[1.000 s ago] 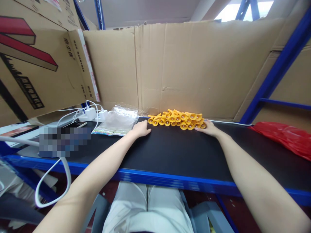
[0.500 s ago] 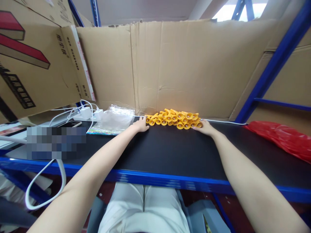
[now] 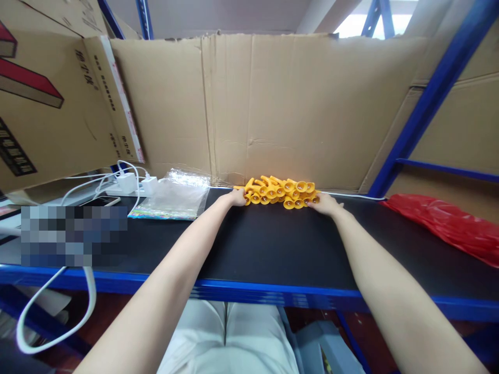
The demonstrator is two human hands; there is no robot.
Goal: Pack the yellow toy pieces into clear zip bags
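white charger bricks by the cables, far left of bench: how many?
2. The left charger and the right charger sit side by side behind the clear bags; cables may hide more.

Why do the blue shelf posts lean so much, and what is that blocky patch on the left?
Head view: the wide lens bends the blue post outward and stretches the arms. The pixel block is deliberate masking. The window at top glares white. The yellow parts between left hand and right hand look sharp.

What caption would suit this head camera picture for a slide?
Both hands, left hand and right hand, flank a pile of yellow plastic parts on a black benchtop.
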